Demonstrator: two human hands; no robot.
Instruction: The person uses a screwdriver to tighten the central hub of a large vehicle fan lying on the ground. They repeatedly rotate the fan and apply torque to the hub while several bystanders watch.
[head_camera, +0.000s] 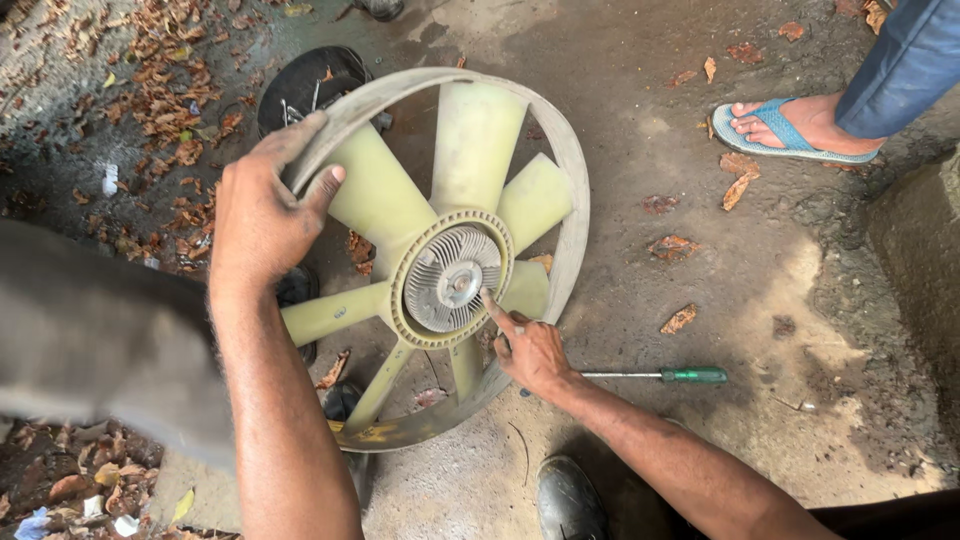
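A large pale-yellow radiator fan with a ring rim and a finned metal hub stands tilted on the concrete floor. My left hand grips the rim at its upper left, thumb over a blade. My right hand rests at the lower right of the hub, with the index finger pointing onto the hub's edge; the other fingers are curled, and I cannot tell whether they hold anything.
A screwdriver with a green handle lies on the floor right of my right hand. Another person's foot in a blue sandal stands at the upper right. Dry leaves litter the left. A black shoe is at the bottom.
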